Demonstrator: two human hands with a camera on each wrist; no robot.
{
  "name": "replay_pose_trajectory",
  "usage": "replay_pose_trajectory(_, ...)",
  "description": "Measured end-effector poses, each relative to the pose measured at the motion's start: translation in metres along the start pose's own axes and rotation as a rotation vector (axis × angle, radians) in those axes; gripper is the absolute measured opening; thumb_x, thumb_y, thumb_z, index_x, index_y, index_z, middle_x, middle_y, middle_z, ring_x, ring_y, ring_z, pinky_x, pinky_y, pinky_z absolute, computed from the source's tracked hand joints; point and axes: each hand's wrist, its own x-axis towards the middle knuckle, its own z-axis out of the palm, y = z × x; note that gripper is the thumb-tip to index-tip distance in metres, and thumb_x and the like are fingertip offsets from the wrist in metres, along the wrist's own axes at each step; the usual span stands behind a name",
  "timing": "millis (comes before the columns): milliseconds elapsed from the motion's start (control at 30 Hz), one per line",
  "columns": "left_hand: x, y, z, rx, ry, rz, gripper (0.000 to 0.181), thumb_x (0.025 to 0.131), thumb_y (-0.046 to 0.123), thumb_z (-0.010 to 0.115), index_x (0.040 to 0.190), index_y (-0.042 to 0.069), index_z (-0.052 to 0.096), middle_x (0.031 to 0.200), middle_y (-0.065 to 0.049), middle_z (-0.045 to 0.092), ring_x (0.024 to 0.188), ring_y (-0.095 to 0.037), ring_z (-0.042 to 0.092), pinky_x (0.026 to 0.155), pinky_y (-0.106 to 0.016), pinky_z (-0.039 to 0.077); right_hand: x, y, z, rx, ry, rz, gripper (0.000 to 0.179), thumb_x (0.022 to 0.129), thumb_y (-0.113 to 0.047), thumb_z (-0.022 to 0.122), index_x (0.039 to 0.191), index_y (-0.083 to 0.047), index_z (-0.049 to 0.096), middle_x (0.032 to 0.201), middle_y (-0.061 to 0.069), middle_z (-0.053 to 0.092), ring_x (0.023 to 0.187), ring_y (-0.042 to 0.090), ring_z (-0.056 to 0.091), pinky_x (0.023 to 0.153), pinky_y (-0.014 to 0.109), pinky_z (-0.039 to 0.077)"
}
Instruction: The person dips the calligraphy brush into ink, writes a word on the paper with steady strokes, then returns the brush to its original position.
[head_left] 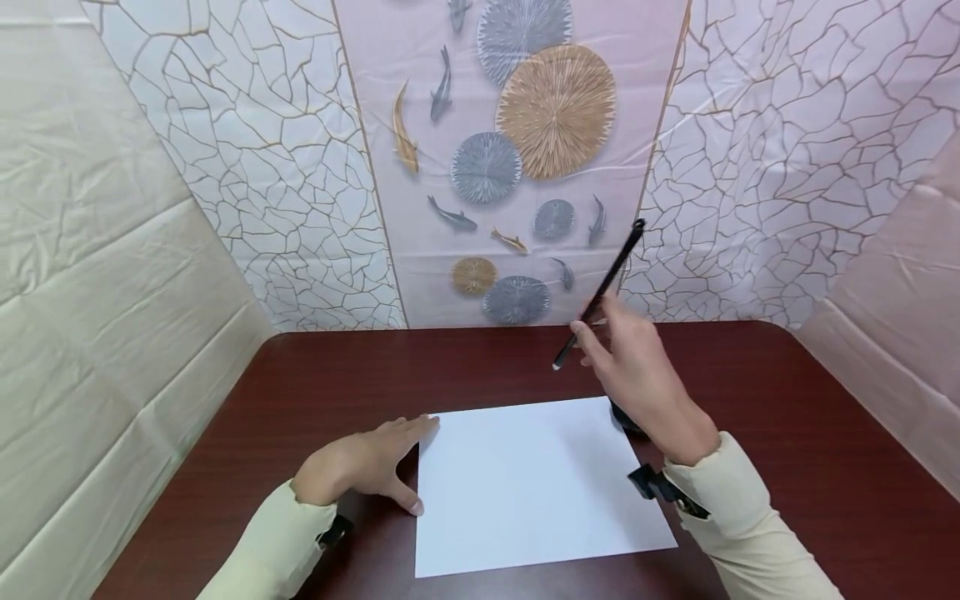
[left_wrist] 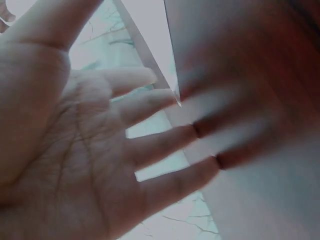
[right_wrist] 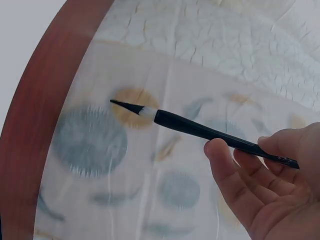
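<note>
My right hand (head_left: 637, 358) is raised above the far right part of a white sheet of paper (head_left: 525, 492). It pinches a slim black writing brush (right_wrist: 190, 129) by the handle, thumb on one side and fingers on the other. Black bristles with a white base show at the brush's tip in the right wrist view; the tip slants down and left in the head view. At the sheet's left edge, my left hand (head_left: 367, 462) rests with fingers stretched and thumb spread apart, thumb tip and forefinger right at the paper's border. No marks show on the sheet.
Partly hidden under my right wrist, a dark object (head_left: 626, 421) sits by the paper's far right corner. The dark red table (head_left: 337, 367) ends at a patterned cloth backdrop (head_left: 300, 167), with pale cloth walls (head_left: 90, 292) on both sides.
</note>
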Motion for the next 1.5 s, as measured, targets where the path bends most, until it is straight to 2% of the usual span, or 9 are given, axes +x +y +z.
replay_pose_trajectory(167, 0.006, -0.011, 0.001, 0.018, 0.069, 0.029, 0.115, 0.074, 0.054, 0.083, 0.160, 0.011, 0.019, 0.166, -0.008, 0.011, 0.148, -0.035, 0.020, 0.108, -0.053, 0.036, 0.006, -0.019, 0.025, 0.094, -0.044, -0.063, 0.014, 0.101, -0.011, 0.059, 0.113, -0.007, 0.053, 0.099, 0.009, 0.066, 0.068, 0.012, 0.067, 0.058, 0.023, 0.054)
replay_pose_trajectory(333, 0.010, -0.017, 0.001, 0.038, 0.081, 0.014, 0.110, 0.075, 0.056, 0.081, 0.157, 0.008, 0.027, 0.164, -0.009, 0.019, 0.148, -0.031, 0.021, 0.108, -0.054, 0.035, 0.010, -0.034, 0.053, 0.161, -0.056, -0.109, 0.011, 0.099, -0.007, 0.061, 0.107, -0.009, 0.054, 0.095, 0.006, 0.066, 0.077, 0.011, 0.067, 0.062, 0.024, 0.055)
replay_pose_trajectory(467, 0.012, -0.018, 0.001, 0.052, 0.096, 0.000, 0.106, 0.075, 0.056, 0.081, 0.155, 0.009, 0.033, 0.163, -0.008, 0.024, 0.147, -0.030, 0.025, 0.107, -0.055, 0.037, 0.012, -0.043, 0.074, 0.160, -0.062, -0.132, 0.010, 0.097, -0.007, 0.063, 0.104, -0.010, 0.056, 0.092, 0.000, 0.067, 0.083, 0.010, 0.067, 0.069, 0.026, 0.056)
replay_pose_trajectory(800, 0.012, -0.007, 0.002, 0.146, 0.045, -0.052, 0.116, 0.066, 0.065, 0.083, 0.155, 0.010, 0.033, 0.163, -0.009, 0.022, 0.148, -0.032, 0.022, 0.108, -0.057, 0.035, 0.015, -0.054, 0.119, 0.200, -0.097, -0.132, 0.010, 0.097, -0.008, 0.063, 0.105, -0.010, 0.057, 0.090, -0.003, 0.066, 0.082, 0.008, 0.067, 0.073, 0.027, 0.056)
replay_pose_trajectory(867, 0.011, -0.007, 0.001, 0.152, 0.046, -0.054, 0.117, 0.065, 0.065, 0.083, 0.155, 0.010, 0.034, 0.163, -0.009, 0.022, 0.148, -0.033, 0.023, 0.107, -0.058, 0.035, 0.015, -0.054, 0.126, 0.205, -0.104, -0.135, 0.009, 0.096, -0.008, 0.062, 0.104, -0.010, 0.057, 0.090, -0.003, 0.065, 0.082, 0.009, 0.067, 0.073, 0.028, 0.057)
replay_pose_trajectory(1133, 0.010, -0.010, -0.002, 0.154, 0.030, -0.057, 0.120, 0.065, 0.064, 0.084, 0.156, 0.008, 0.029, 0.163, -0.011, 0.023, 0.148, -0.031, 0.022, 0.110, -0.055, 0.033, 0.005, -0.047, 0.142, 0.197, -0.125, -0.155, 0.008, 0.097, -0.009, 0.061, 0.104, -0.012, 0.058, 0.091, -0.006, 0.065, 0.082, 0.005, 0.067, 0.072, 0.018, 0.053)
replay_pose_trajectory(1500, 0.010, -0.006, 0.003, 0.207, 0.022, -0.074, 0.127, 0.063, 0.071, 0.080, 0.157, 0.004, 0.025, 0.164, -0.014, 0.018, 0.149, -0.033, 0.020, 0.108, -0.060, 0.032, -0.001, -0.039, 0.157, 0.191, -0.118, -0.171, 0.008, 0.098, -0.011, 0.063, 0.105, -0.012, 0.060, 0.091, -0.004, 0.067, 0.082, 0.004, 0.066, 0.071, 0.017, 0.053)
